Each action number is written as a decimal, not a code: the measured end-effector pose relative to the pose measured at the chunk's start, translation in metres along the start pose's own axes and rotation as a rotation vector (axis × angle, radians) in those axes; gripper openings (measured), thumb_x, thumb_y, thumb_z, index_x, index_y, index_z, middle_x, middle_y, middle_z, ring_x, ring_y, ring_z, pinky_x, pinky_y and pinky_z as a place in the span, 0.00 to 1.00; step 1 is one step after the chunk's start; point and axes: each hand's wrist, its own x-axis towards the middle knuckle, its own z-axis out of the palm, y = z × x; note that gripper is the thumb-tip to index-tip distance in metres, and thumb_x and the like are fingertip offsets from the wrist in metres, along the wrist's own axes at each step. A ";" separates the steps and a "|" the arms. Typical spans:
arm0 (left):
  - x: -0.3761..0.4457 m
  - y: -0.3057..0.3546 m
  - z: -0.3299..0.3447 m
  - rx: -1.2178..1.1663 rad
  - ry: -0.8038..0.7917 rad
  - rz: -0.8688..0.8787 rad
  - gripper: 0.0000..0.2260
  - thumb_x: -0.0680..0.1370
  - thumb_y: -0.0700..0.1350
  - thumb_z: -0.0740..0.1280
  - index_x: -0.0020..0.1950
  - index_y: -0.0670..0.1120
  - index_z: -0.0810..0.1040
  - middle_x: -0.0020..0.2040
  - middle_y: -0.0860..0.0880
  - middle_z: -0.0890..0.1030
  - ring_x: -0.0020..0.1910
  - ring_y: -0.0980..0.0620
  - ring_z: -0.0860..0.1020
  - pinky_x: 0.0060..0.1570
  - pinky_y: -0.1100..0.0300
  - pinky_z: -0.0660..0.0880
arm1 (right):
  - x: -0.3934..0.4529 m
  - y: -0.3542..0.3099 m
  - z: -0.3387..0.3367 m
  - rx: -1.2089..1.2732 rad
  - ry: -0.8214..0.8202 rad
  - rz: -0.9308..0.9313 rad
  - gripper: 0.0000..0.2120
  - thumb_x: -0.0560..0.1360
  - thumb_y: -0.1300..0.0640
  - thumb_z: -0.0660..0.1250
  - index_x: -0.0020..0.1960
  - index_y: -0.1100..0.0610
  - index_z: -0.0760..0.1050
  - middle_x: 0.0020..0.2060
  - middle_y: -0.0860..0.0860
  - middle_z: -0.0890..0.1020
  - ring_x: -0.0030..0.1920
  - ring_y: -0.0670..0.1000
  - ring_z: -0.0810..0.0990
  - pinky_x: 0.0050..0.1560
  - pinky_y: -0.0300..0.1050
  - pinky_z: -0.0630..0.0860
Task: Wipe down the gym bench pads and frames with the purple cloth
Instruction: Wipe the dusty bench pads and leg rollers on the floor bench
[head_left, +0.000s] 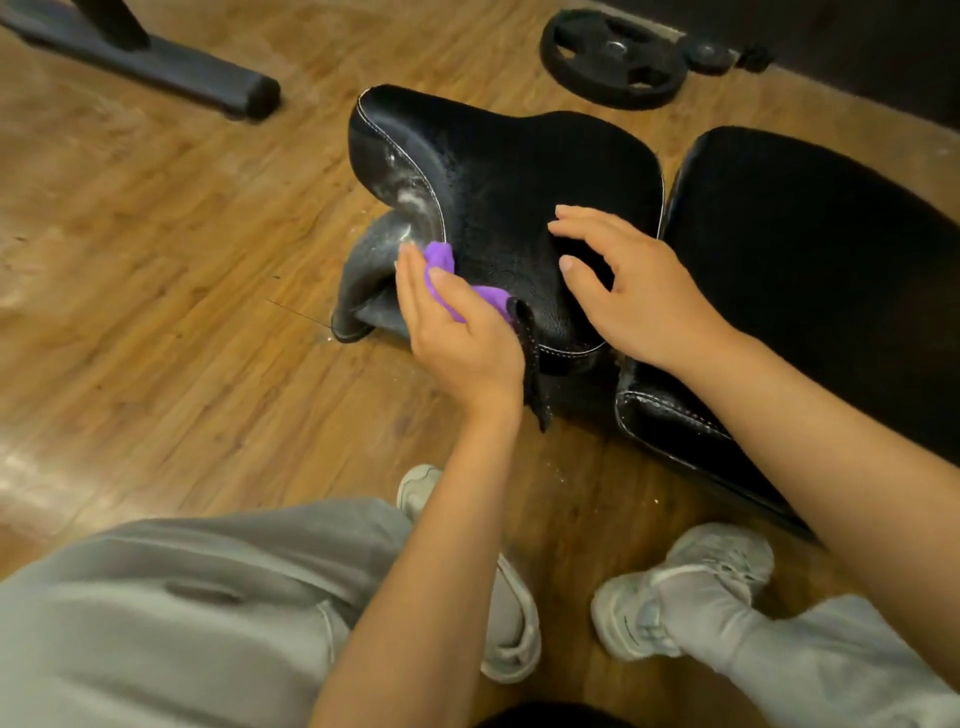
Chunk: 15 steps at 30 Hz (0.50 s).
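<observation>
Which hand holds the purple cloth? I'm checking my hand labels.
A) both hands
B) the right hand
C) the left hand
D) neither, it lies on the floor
C: the left hand grips the cloth against the seat pad's edge, while the right hand rests open on the pad.

Purple cloth (447, 280), black white-stitched seat pad (519, 171), brown wood-grain floor (156, 234)

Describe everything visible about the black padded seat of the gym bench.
The black padded seat is saddle-shaped, narrow at its far end and wide near the back pad, covered in textured, leather-like upholstery with white stitching along its edges. Whitish dust smears its left side. The left hand presses a purple cloth against that side; the right hand rests open on top. A torn strip of covering hangs from its near edge.
</observation>
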 end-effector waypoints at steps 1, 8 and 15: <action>-0.003 0.002 0.000 0.019 -0.005 -0.020 0.21 0.81 0.45 0.53 0.71 0.37 0.69 0.72 0.43 0.70 0.73 0.49 0.65 0.71 0.68 0.58 | 0.000 -0.001 0.001 -0.003 0.003 -0.003 0.18 0.80 0.56 0.59 0.70 0.54 0.70 0.71 0.47 0.68 0.71 0.44 0.63 0.74 0.45 0.59; -0.058 -0.026 -0.003 0.235 -0.222 0.420 0.24 0.84 0.45 0.49 0.72 0.27 0.55 0.75 0.33 0.56 0.76 0.32 0.47 0.75 0.42 0.49 | 0.000 -0.001 0.003 -0.023 0.015 -0.023 0.18 0.80 0.57 0.59 0.69 0.55 0.70 0.71 0.48 0.69 0.72 0.45 0.64 0.74 0.48 0.59; -0.005 0.000 -0.009 0.140 -0.256 0.195 0.21 0.81 0.44 0.53 0.73 0.39 0.65 0.75 0.47 0.65 0.75 0.55 0.60 0.74 0.62 0.55 | -0.002 -0.004 0.001 -0.075 -0.017 -0.017 0.20 0.81 0.56 0.58 0.72 0.54 0.67 0.73 0.47 0.66 0.73 0.44 0.60 0.75 0.46 0.56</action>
